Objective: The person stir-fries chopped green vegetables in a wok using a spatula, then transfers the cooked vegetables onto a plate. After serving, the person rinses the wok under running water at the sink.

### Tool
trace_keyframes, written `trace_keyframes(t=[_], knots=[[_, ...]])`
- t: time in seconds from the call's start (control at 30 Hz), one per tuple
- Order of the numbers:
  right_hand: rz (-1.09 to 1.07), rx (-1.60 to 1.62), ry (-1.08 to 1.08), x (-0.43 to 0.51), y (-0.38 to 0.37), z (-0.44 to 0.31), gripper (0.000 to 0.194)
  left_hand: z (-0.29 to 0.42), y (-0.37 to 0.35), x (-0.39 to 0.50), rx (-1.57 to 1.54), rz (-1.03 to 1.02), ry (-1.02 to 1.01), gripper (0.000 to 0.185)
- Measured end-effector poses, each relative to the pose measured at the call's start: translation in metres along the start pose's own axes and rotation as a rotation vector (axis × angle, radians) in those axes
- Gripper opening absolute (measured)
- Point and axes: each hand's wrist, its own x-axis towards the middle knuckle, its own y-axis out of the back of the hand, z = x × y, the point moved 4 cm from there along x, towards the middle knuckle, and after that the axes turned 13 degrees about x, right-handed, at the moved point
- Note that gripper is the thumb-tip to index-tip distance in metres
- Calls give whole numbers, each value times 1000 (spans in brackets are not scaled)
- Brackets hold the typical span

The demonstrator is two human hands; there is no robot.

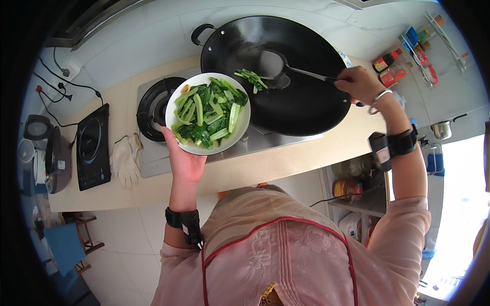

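Note:
My left hand holds a white plate by its near left rim, beside the wok and partly over a gas burner. Cooked leafy greens with pale green stalks cover the plate. In my right hand is the handle of a metal wok ladle, its head resting inside a large black wok. A small clump of greens lies in the wok between the ladle and the plate. Some liquid pools by the ladle's head.
Left of the burner lie white work gloves and a black induction cooker. A rice cooker stands further left. Bottles line the wall at right, near a hanging small pot. Open shelves sit under the counter.

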Motion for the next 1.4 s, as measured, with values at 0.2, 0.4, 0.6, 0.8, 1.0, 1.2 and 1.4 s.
trace_keyframes(t=[0.2, 0.4, 0.6, 0.8, 1.0, 1.2, 1.4], knots=[[-323, 331, -381, -9, 31, 92, 22, -3, -1, -1, -10, -12, -24, 67], [-425, 191, -338, 25, -13, 99, 28, -2, 3, -1, -21, 78, -32, 65], [-260, 394, -305, 105, -100, 76, 33, 0, -1, -2, 15, 82, -43, 66], [-32, 604, -224, 114, -111, 68, 34, 1, 5, -6, 35, 66, -36, 64], [46, 580, -122, 79, -79, 55, 39, 5, 9, -9, 16, 37, -53, 64], [211, 413, 19, 4, -11, 24, 41, 2, 9, -7, 28, -31, -70, 65], [552, -187, 347, -97, -4, -53, 24, 0, 11, -11, 49, -69, -82, 72]])
